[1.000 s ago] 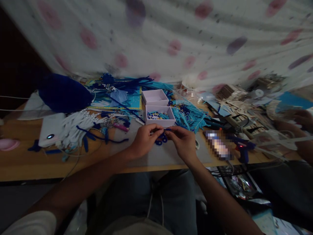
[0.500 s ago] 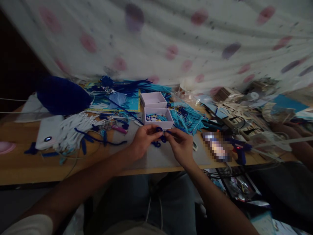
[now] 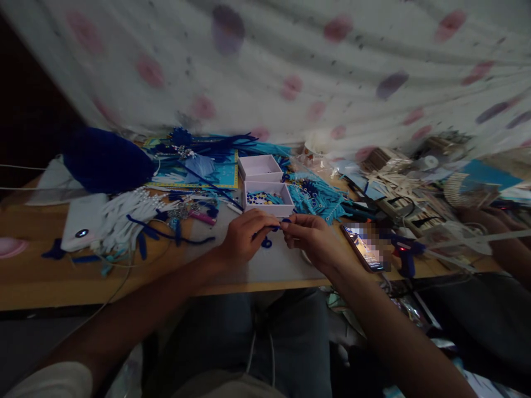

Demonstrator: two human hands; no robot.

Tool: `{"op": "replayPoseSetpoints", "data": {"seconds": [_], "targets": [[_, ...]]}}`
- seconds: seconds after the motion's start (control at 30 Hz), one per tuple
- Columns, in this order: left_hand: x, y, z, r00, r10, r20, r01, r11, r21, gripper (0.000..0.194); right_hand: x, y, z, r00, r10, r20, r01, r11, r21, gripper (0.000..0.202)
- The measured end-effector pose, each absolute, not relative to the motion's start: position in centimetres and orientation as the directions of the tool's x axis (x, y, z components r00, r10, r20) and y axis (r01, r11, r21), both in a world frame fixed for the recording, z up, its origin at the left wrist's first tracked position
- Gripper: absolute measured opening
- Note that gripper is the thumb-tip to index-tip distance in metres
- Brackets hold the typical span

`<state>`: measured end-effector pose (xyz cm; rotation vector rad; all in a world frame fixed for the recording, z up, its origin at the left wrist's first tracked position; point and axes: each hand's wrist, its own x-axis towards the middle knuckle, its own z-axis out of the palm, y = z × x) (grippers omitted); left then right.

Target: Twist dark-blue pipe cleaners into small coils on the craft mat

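Observation:
My left hand (image 3: pixel 245 236) and my right hand (image 3: pixel 310 236) meet over a grey mat (image 3: pixel 232 271) at the front of the table. Fingers and thumbs of both are pinched on a dark blue pipe cleaner (image 3: pixel 286 221), mostly hidden behind them. Below the fingertips shows a curled dark blue loop (image 3: pixel 266 242); whether it belongs to the held piece I cannot tell. Just beyond my hands stands a white box (image 3: pixel 271 210) with beads and light blue pieces inside. Behind it is its twin, a second open white box (image 3: pixel 260 169).
Light blue pipe cleaner pieces (image 3: pixel 319 200) heap right of the boxes; white ones (image 3: pixel 124 221) lie left. A phone (image 3: pixel 362 249) and a blue glue gun (image 3: pixel 407 257) sit to the right. Another person's arm (image 3: pixel 504 237) reaches in at far right. A spotted curtain (image 3: pixel 265 66) hangs behind.
My right hand has turned and its fingers have curled in more. My left fingers have closed over the blue pipe cleaner, so less of its loops shows.

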<state>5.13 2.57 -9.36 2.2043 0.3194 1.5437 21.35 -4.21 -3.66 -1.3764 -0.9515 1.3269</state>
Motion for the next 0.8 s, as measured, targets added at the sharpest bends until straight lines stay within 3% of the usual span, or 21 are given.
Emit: {"op": "replayPoseSetpoints", "data": {"seconds": [0.1, 0.2, 0.33, 0.47, 0.57, 0.73, 0.8], "targets": [[5.1, 2.4, -9.2, 0.375, 0.454, 0.808, -0.027, -0.866, 0.499, 0.014, 21.6, -4.1, -3.6, 0.089, 0.975, -0.206, -0.014, -0.206, -0.979, 0.037], [5.1, 2.0, -8.7, 0.439, 0.601, 0.668, 0.021, -0.750, 0.661, 0.011, 22.1, -3.9, -3.6, 0.069, 0.997, -0.017, 0.245, -0.033, -0.969, 0.030], [5.2, 2.2, -7.7, 0.574, 0.755, 0.318, -0.018, -0.377, 0.926, 0.020, 23.4, -3.5, -3.1, -0.151, 0.967, 0.205, 0.533, 0.254, -0.807, 0.014], [5.1, 3.5, -7.5, 0.766, 0.642, 0.027, -0.037, 0.003, 0.999, 0.033, 24.4, -3.7, -2.9, -0.352, 0.909, 0.223, 0.576, 0.398, -0.714, 0.011], [4.9, 4.5, -7.7, 0.856, 0.511, -0.077, 0.010, 0.132, 0.991, 0.040, 24.5, -3.9, -3.6, -0.353, 0.920, 0.169, 0.548, 0.350, -0.760, 0.011], [5.3, 6.1, -7.4, 0.878, 0.472, -0.077, 0.107, -0.039, 0.993, 0.036, 24.0, -3.3, -6.2, -0.172, 0.981, -0.085, 0.348, -0.020, -0.937, 0.032], [5.9, 6.8, -6.8, 0.883, 0.467, -0.053, 0.104, -0.083, 0.991, 0.037, 23.7, -2.7, -6.9, -0.056, 0.993, -0.101, 0.230, -0.085, -0.969, 0.039]]}}
